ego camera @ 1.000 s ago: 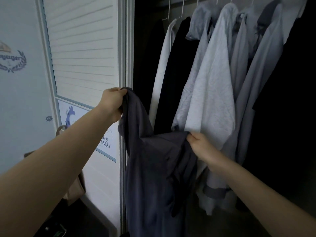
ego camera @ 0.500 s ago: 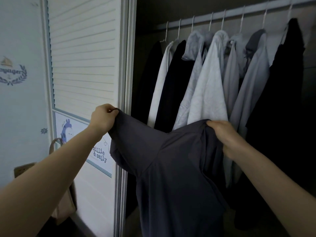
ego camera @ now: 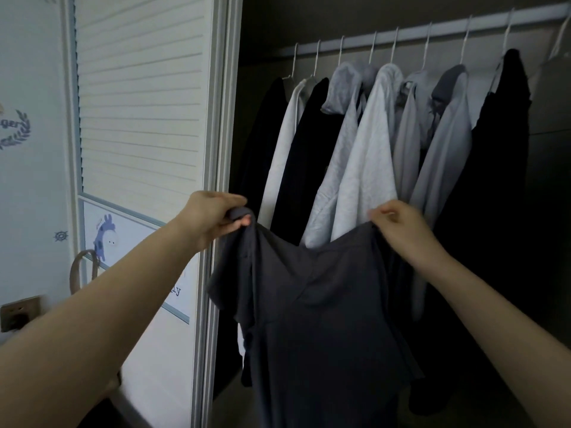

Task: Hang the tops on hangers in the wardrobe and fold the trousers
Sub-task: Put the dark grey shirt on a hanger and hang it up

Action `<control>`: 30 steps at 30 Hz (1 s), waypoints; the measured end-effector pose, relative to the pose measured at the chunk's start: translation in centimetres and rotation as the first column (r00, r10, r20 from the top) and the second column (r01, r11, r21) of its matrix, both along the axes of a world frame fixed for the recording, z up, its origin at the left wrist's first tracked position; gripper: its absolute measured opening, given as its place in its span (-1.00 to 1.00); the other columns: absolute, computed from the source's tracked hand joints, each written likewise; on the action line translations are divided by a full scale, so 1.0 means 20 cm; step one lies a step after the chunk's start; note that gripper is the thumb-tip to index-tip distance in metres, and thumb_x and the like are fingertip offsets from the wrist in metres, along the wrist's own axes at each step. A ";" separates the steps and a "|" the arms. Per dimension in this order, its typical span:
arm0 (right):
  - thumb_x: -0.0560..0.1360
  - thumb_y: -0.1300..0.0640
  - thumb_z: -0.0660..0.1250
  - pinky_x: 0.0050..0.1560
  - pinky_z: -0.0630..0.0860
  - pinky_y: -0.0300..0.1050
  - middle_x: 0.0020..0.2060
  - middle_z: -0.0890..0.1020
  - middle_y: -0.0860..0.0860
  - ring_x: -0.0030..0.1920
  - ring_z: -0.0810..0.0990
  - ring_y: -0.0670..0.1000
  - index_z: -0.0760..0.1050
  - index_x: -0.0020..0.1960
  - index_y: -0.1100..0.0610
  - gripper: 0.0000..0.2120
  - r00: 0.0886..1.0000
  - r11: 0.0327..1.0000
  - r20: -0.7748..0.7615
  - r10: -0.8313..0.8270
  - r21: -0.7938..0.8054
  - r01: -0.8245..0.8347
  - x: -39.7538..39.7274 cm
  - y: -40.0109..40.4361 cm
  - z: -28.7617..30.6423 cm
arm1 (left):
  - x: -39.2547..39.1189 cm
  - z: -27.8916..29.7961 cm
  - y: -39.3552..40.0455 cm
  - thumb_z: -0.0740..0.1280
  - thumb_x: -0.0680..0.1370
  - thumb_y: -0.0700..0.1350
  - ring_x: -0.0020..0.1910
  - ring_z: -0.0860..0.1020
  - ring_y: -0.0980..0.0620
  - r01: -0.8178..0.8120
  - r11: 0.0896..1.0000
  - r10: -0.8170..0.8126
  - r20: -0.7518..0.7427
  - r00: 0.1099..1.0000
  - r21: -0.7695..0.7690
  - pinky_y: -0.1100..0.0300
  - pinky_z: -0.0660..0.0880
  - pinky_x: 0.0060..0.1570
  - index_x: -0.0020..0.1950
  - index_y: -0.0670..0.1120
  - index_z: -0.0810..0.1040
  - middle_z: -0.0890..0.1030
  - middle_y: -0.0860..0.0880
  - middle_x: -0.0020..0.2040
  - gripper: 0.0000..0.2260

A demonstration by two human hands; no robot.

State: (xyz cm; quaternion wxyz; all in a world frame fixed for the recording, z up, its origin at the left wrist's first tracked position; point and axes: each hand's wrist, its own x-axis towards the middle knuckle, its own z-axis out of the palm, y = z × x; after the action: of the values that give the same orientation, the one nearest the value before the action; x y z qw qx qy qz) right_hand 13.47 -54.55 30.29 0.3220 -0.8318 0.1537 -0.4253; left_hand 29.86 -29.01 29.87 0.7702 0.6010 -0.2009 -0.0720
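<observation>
Apparently both hands' grip (ego camera: 216, 216) (ego camera: 398, 225) around t-shirt (ego camera: 309, 304) shoulders.

A louvred door (ego camera: 139, 97) stands left, with a cartoon animal picture (ego camera: 106, 239) on its lower panel. A wreath decal (ego camera: 15, 131) marks the wall's left edge, above a socket (ego camera: 20, 313) and a brown strap (ego camera: 78, 273).

Wall decal (ego camera: 14, 129) at left edge: partial text "ger" above a laurel wreath. Door poster (ego camera: 136, 251) with cartoon animal: only "ly" readable at its lower right, rest hidden by arm.
</observation>
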 end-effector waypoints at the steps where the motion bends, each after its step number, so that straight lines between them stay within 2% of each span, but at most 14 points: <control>1: 0.44 -0.23 0.32 -0.17 0.42 -0.20 -0.26 0.62 -0.05 -0.21 0.58 -0.05 0.54 -0.13 0.03 -0.68 0.998 0.996 -0.064 -0.010 -0.084 0.004 0.00 0.07 -0.02 | -0.05 0.03 -0.04 0.40 0.52 -0.26 -0.48 0.62 0.04 0.060 0.998 -0.060 0.024 0.998 -0.025 0.32 0.56 -0.42 -0.11 -0.21 0.60 0.62 -0.05 -0.45 -0.97; 3: 0.25 -0.56 0.16 -0.28 0.40 -0.20 -0.34 0.53 -0.16 -0.29 0.51 -0.16 0.46 -0.14 -0.09 -0.43 0.981 0.962 -0.192 -0.027 -0.271 -0.027 0.00 0.24 -0.11 | -0.17 0.09 -0.14 0.41 0.52 -0.25 -0.43 0.64 0.06 0.168 0.985 -0.164 0.114 0.980 -0.028 0.32 0.57 -0.36 -0.10 -0.20 0.62 0.64 -0.04 -0.41 -0.98; 5: 0.24 -0.63 0.07 -0.30 0.49 -0.14 -0.31 0.54 -0.17 -0.28 0.53 -0.17 0.45 -0.15 -0.09 -0.36 0.964 0.904 -0.267 0.000 -0.412 -0.115 0.03 0.38 -0.18 | -0.26 0.14 -0.24 0.40 0.53 -0.23 -0.39 0.62 0.10 0.219 0.976 -0.218 0.218 0.951 0.022 0.32 0.57 -0.32 -0.11 -0.17 0.62 0.63 -0.02 -0.37 -0.96; 6: 0.31 -0.55 0.13 -0.27 0.54 -0.08 -0.30 0.57 -0.15 -0.26 0.57 -0.12 0.47 -0.19 -0.06 -0.44 0.954 0.894 -0.295 0.049 -0.413 -0.173 0.05 0.42 -0.21 | -0.29 0.15 -0.28 0.40 0.54 -0.21 -0.36 0.61 0.12 0.212 0.975 -0.221 0.270 0.937 0.063 0.31 0.57 -0.28 -0.13 -0.14 0.63 0.62 -0.02 -0.34 -0.94; 8: 0.47 -0.22 0.30 -0.20 0.56 -0.04 -0.30 0.61 -0.02 -0.22 0.61 0.02 0.48 -0.26 0.04 -0.66 0.932 0.913 -0.330 0.147 -0.318 -0.257 0.09 0.42 -0.21 | -0.31 0.16 -0.31 0.35 0.57 -0.20 -0.26 0.58 0.10 0.152 0.980 -0.186 0.331 0.925 0.126 0.23 0.60 -0.19 -0.15 -0.10 0.60 0.59 -0.04 -0.25 -0.89; 10: 0.52 0.01 0.36 -0.24 0.47 -0.09 -0.35 0.55 0.07 -0.27 0.57 0.07 0.46 -0.33 0.12 -0.70 0.889 0.921 -0.368 0.272 -0.167 -0.351 0.08 0.36 -0.19 | -0.27 0.13 -0.30 0.27 0.62 -0.17 -0.20 0.56 0.02 0.057 0.984 -0.111 0.335 0.936 0.167 0.10 0.60 -0.15 -0.11 -0.09 0.54 0.55 -0.09 -0.19 -0.87; 12: 0.53 0.05 0.35 -0.32 0.35 -0.20 -0.43 0.46 0.04 -0.38 0.44 -0.02 0.47 -0.38 0.20 -0.64 0.812 0.878 -0.403 0.422 -0.043 -0.478 0.05 0.30 -0.18 | -0.20 0.07 -0.26 0.23 0.64 -0.13 -0.31 0.53 0.03 -0.005 0.982 -0.053 0.299 0.953 0.188 0.16 0.57 -0.36 -0.04 -0.11 0.50 0.51 -0.09 -0.23 -0.88; 14: 0.57 0.07 0.29 -0.32 0.32 -0.33 -0.51 0.42 -0.10 -0.44 0.38 -0.15 0.47 -0.45 0.05 -0.60 0.765 0.835 -0.388 0.515 0.023 -0.550 0.02 0.27 -0.18 | -0.16 0.01 -0.23 0.24 0.64 -0.07 -0.46 0.46 0.09 -0.017 0.976 -0.040 0.255 0.966 0.216 0.25 0.45 -0.50 -0.01 -0.13 0.51 0.46 -0.03 -0.35 -0.85; 16: 0.59 0.08 0.26 -0.31 0.34 -0.35 -0.54 0.43 -0.11 -0.46 0.38 -0.19 0.54 -0.40 -0.05 -0.62 0.796 0.843 -0.335 0.504 -0.010 -0.538 0.02 0.26 -0.18 | -0.14 -0.06 -0.22 0.27 0.63 -0.02 -0.57 0.35 0.11 -0.034 0.948 -0.059 0.280 0.958 0.316 0.29 0.33 -0.57 -0.07 -0.17 0.55 0.38 0.02 -0.49 -0.77; 18: 0.58 0.07 0.28 -0.38 0.30 -0.31 -0.55 0.39 -0.04 -0.49 0.33 -0.15 0.61 -0.33 -0.03 -0.68 0.843 0.860 -0.295 0.449 -0.113 -0.498 0.01 0.24 -0.17 | -0.13 -0.10 -0.24 0.28 0.62 -0.03 -0.63 0.26 0.11 -0.054 0.933 -0.063 0.307 0.950 0.357 0.32 0.23 -0.61 -0.20 -0.19 0.57 0.31 0.04 -0.59 -0.71; 20: 0.53 -0.03 0.32 -0.44 0.25 -0.29 -0.59 0.35 -0.04 -0.53 0.29 -0.15 0.62 -0.34 0.01 -0.70 0.824 0.844 -0.324 0.465 -0.118 -0.523 0.00 0.27 -0.18 | -0.13 -0.10 -0.26 0.31 0.61 -0.08 -0.60 0.31 0.08 -0.011 0.966 -0.046 0.211 0.976 0.260 0.29 0.26 -0.57 -0.27 -0.18 0.56 0.36 -0.01 -0.56 -0.70; 24: 0.30 -0.37 0.37 -0.43 0.37 -0.30 -0.46 0.58 0.01 -0.48 0.47 -0.16 0.62 -0.30 0.08 -0.51 0.777 0.823 -0.453 0.437 -0.149 -0.549 0.02 0.39 -0.30 | -0.18 -0.05 -0.31 0.39 0.56 -0.14 -0.48 0.50 0.10 0.087 0.988 -0.106 0.157 0.982 0.126 0.29 0.45 -0.52 -0.22 -0.20 0.56 0.48 -0.07 -0.38 -0.80; 28: 0.40 -0.14 0.43 -0.39 0.41 -0.37 -0.46 0.62 -0.03 -0.45 0.54 -0.12 0.62 -0.31 0.18 -0.62 0.853 0.879 -0.422 0.308 -0.218 -0.425 0.06 0.40 -0.38 | -0.25 -0.01 -0.33 0.41 0.53 -0.22 -0.41 0.62 0.10 0.146 0.988 -0.153 0.192 0.969 0.053 0.28 0.56 -0.41 -0.15 -0.26 0.57 0.55 -0.12 -0.29 -0.87; 30: 0.45 -0.18 0.37 -0.36 0.45 -0.35 -0.52 0.60 -0.04 -0.47 0.55 -0.12 0.58 -0.38 0.24 -0.51 0.912 0.945 -0.344 0.223 -0.156 -0.289 0.07 0.38 -0.40 | -0.25 0.00 -0.31 0.41 0.53 -0.22 -0.36 0.63 0.08 0.133 0.991 -0.137 0.207 0.969 0.033 0.28 0.57 -0.40 -0.14 -0.26 0.57 0.55 -0.14 -0.25 -0.88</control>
State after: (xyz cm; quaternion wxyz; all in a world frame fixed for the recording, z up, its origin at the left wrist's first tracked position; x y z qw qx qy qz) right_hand 14.84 -46.88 22.35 0.2592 -0.9312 0.0490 -0.2515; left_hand 24.88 -35.24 29.80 0.7327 0.5973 -0.3201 -0.0626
